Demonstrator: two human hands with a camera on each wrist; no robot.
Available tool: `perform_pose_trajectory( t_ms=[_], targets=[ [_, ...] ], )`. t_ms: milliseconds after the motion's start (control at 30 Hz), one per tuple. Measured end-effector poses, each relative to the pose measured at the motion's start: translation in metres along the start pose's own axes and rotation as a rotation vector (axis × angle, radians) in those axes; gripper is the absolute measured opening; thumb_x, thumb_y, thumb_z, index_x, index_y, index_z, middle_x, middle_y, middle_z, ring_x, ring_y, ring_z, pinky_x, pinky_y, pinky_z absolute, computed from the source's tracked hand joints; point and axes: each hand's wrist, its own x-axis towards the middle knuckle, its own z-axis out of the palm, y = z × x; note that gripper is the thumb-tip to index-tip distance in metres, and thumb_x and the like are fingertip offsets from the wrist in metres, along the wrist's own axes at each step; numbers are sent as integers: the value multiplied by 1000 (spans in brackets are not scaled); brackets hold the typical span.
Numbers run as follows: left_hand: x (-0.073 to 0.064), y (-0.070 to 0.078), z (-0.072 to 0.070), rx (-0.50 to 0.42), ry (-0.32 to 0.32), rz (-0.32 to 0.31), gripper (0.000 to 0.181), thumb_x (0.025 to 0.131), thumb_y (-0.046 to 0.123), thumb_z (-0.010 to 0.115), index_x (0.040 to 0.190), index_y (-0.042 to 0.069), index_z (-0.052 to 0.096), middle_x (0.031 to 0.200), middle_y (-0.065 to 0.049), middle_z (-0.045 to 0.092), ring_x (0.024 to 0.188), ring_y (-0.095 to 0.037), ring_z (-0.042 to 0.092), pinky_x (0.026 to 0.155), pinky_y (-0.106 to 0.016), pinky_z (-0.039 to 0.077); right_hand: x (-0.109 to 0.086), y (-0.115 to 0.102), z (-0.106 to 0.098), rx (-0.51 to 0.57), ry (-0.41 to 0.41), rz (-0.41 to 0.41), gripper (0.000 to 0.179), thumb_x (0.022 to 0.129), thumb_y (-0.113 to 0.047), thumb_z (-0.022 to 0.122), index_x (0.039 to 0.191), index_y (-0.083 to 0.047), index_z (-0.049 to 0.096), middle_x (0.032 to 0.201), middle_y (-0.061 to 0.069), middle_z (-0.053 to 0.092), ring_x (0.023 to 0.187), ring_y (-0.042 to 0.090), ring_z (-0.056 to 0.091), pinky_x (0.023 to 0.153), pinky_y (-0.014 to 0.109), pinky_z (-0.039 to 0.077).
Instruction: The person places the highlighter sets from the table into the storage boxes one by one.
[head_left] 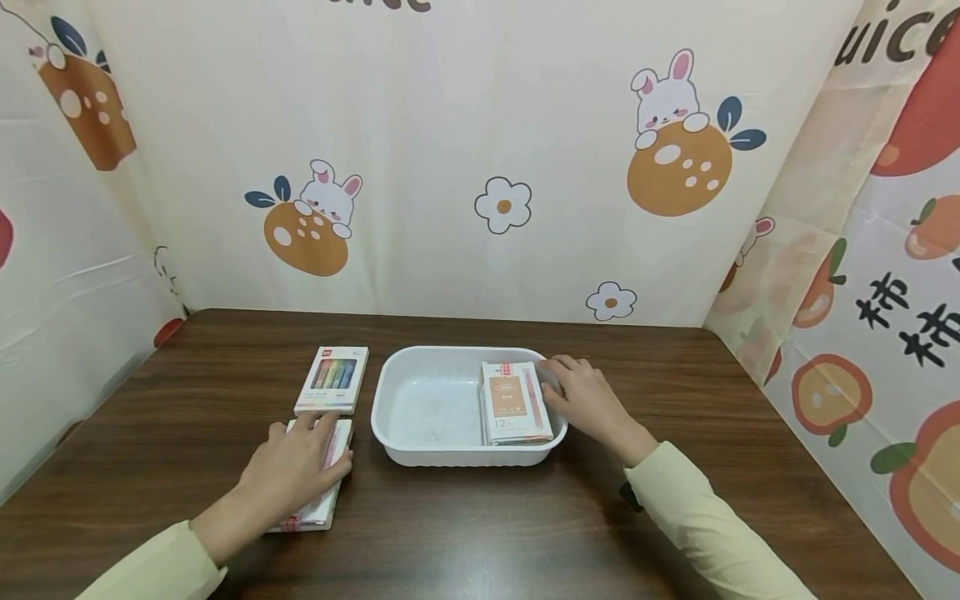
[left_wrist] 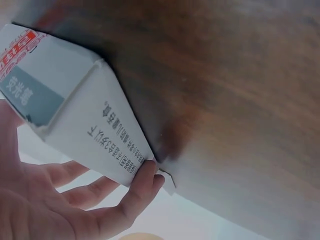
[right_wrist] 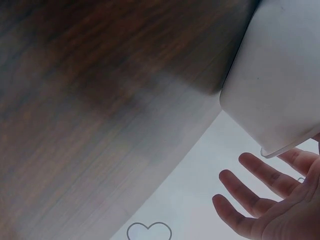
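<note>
My left hand (head_left: 288,467) lies over a white box of highlighters (head_left: 324,510) on the table's left side. Its thumb and fingers grip the box's sides; in the left wrist view a fingertip touches the far end of the box's printed side (left_wrist: 107,125). Just beyond lies a white box (head_left: 332,381) with a window showing coloured sticks. My right hand (head_left: 588,400) is at the right rim of a white plastic basin (head_left: 427,457), fingers loosely extended in the right wrist view. Beside its fingertips, a white box with an orange-pink label (head_left: 517,404) lies inside the basin.
The brown wooden table (head_left: 465,533) has its far edge against a printed cloth backdrop (head_left: 420,108). More printed cloth (head_left: 862,275) hangs along the right side, and pale cloth (head_left: 67,333) hangs on the left.
</note>
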Motion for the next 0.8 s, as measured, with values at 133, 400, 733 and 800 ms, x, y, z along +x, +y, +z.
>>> perform_pose_trajectory(
  t_ms=[133, 400, 733, 800],
  targets=[
    [2, 1, -2, -10, -17, -3, 57, 76, 43, 62, 119, 7, 53, 108, -24, 55, 75, -44, 51, 44, -44, 43, 0, 0, 0, 0, -4, 2, 38, 88, -25, 53, 123, -9, 55, 121, 14, 56, 106, 36, 54, 83, 54, 44],
    [4, 2, -4, -28, -38, -12, 55, 74, 41, 64, 115, 5, 54, 103, -24, 55, 72, -43, 50, 42, -44, 43, 0, 1, 1, -2, 4, 2, 38, 88, -24, 53, 123, -9, 55, 121, 14, 56, 105, 35, 54, 83, 53, 44],
    [7, 1, -8, -30, -67, -8, 55, 73, 39, 66, 112, 2, 55, 99, -24, 56, 69, -40, 50, 43, -44, 44, 0, 1, 1, 2, 13, -1, 38, 88, -24, 53, 122, -8, 56, 120, 13, 57, 105, 35, 55, 83, 53, 44],
    [8, 0, -9, -33, -58, -2, 55, 73, 39, 66, 112, 2, 55, 99, -23, 56, 68, -39, 49, 42, -43, 43, 0, 1, 1, 2, 10, 1, 38, 88, -24, 53, 122, -8, 56, 121, 13, 57, 105, 35, 54, 83, 53, 44]
  ],
)
